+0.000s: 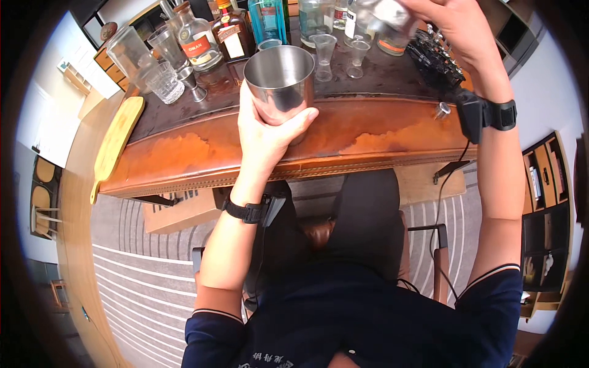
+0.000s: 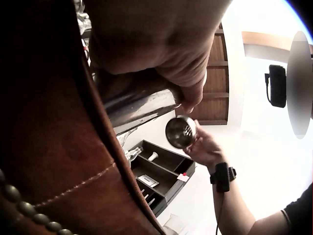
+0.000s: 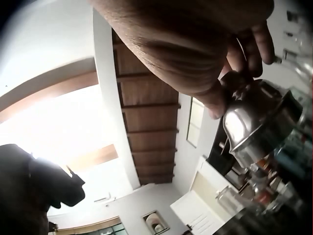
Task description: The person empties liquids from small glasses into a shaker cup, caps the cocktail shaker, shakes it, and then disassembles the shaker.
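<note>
A steel shaker tin (image 1: 279, 92), its mouth facing up, is gripped near the table's front edge by my left hand (image 1: 270, 132), with the thumb across its front. In the left wrist view the tin (image 2: 144, 107) shows under that hand (image 2: 156, 44). My right hand (image 1: 451, 27) is raised at the upper right, fingers around a shiny metal shaker top (image 1: 392, 15). The right wrist view shows this top (image 3: 259, 122) pinched by the right hand (image 3: 195, 54), its wide rim turned away from the palm. The two metal pieces are apart.
Bottles, including one with a red label (image 1: 197, 46), line the table's back. Two clear small glasses (image 1: 324, 58) (image 1: 358, 59), a cut-glass tumbler (image 1: 164, 83) and a jigger (image 1: 192, 84) stand before them. A wooden board (image 1: 119, 138) lies left; a small metal cap (image 1: 442, 110) sits right.
</note>
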Tool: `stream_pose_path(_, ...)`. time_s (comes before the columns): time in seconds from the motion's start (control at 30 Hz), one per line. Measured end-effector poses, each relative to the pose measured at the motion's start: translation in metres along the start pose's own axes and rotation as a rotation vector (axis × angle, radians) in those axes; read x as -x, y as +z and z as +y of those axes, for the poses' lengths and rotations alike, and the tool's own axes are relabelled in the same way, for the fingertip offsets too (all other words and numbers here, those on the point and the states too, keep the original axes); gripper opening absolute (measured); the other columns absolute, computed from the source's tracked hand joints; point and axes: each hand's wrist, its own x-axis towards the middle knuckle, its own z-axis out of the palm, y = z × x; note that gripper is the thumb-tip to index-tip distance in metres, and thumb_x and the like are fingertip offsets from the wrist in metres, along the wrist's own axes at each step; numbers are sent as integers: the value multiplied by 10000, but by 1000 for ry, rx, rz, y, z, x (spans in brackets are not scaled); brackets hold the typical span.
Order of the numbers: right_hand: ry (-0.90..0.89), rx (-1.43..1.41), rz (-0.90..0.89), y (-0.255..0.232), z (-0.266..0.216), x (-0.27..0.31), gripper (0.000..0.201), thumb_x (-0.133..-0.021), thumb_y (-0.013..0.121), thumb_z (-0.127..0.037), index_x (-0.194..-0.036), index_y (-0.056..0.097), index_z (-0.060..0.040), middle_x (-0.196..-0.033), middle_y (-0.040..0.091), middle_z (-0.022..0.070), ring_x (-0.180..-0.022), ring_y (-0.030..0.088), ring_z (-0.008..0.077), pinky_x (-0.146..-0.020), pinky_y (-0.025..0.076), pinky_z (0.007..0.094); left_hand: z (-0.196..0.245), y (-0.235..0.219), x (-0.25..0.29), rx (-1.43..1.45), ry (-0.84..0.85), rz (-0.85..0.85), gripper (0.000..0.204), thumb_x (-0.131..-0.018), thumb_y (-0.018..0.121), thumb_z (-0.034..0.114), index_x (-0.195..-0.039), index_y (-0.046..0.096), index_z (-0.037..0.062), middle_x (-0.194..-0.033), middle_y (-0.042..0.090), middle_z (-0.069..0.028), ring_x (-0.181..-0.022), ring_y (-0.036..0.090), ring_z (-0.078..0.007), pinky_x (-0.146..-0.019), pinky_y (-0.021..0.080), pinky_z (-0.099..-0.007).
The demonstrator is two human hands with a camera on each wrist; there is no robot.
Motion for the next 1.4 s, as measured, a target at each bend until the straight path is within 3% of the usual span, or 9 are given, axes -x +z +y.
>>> stream_pose_path(0.27, -194, -189, -438, 75, -44, 8, 551, -886, 852, -194, -1254, 628, 149, -961, 761, 140, -854, 714, 136, -746, 570, 246, 1, 1, -2, -6, 13, -2, 947, -686, 986, 191, -1453, 456, 20, -1351, 611, -118, -1230, 597, -212, -1062, 489, -373)
stream_pose_path(0.73, -440, -61, -465, 105, -35, 1, 453, -858, 863, -241, -1135, 737, 94, -972, 761, 148, -844, 691, 161, -760, 565, 303, -2, -1, 1, -37, 28, -7, 982, -692, 978, 186, -1483, 420, 26, -1357, 603, -118, -1230, 598, -218, -1048, 499, -371)
stream_pose_path(1.03, -191, -31, -569, 95, -50, 13, 464, -917, 787, -248, -1211, 674, 92, -980, 762, 165, -864, 717, 172, -764, 562, 312, 0, -3, 1, -28, 2, 12, 898, -713, 969, 174, -1436, 459, 24, -1325, 618, -98, -1207, 605, -196, -1029, 509, -365)
stream_pose_path(1.13, -485, -110, -208, 114, -34, 46, 492, -993, 723, -313, -1248, 623, 95, -997, 752, 172, -887, 717, 211, -773, 557, 317, 3, -1, 2, 68, -71, 7, 846, -726, 965, 134, -1408, 475, 29, -1299, 629, -93, -1167, 624, -188, -1013, 520, -347)
stream_pose_path(1.23, -230, -619, -250, 109, -18, 57, 543, -1062, 640, -353, -1391, 558, 71, -1092, 747, 187, -969, 721, 235, -841, 588, 333, -5, -4, 4, 23, -64, -3, 793, -746, 953, 108, -1375, 476, 32, -1249, 645, -81, -1086, 645, -161, -958, 543, -318)
stream_pose_path(1.27, -373, -26, 60, 105, -16, 69, 516, -1047, 664, -329, -1363, 588, 72, -1115, 739, 175, -991, 713, 213, -843, 595, 313, -3, -4, 4, 24, -90, -5, 795, -746, 952, 106, -1377, 474, 29, -1246, 646, -85, -1066, 651, -159, -942, 550, -314)
stream_pose_path(1.3, -234, -91, 58, 83, 54, 49, 278, -1034, 694, -251, -1187, 746, -25, -965, 751, -1, -830, 644, 57, -777, 500, 261, 0, -4, 4, 24, -115, -4, 797, -746, 952, 105, -1378, 472, 27, -1243, 648, -89, -1046, 658, -157, -925, 558, -309)
stream_pose_path(1.37, -295, -65, 209, 50, 82, 57, 301, -1033, 683, -222, -1217, 711, 16, -1045, 764, 33, -938, 669, 96, -831, 523, 279, -1, -3, 2, 56, -127, -5, 795, -747, 949, 91, -1376, 468, 23, -1234, 649, -96, -1025, 669, -156, -916, 571, -307)
stream_pose_path(1.4, -80, 309, 235, 21, 102, 67, 419, -991, 735, -302, -1261, 697, 16, -1077, 774, 89, -983, 692, 120, -870, 536, 276, 2, 0, 2, 67, -102, 0, 789, -750, 945, 83, -1374, 468, 23, -1233, 648, -95, -1031, 670, -155, -919, 575, -308)
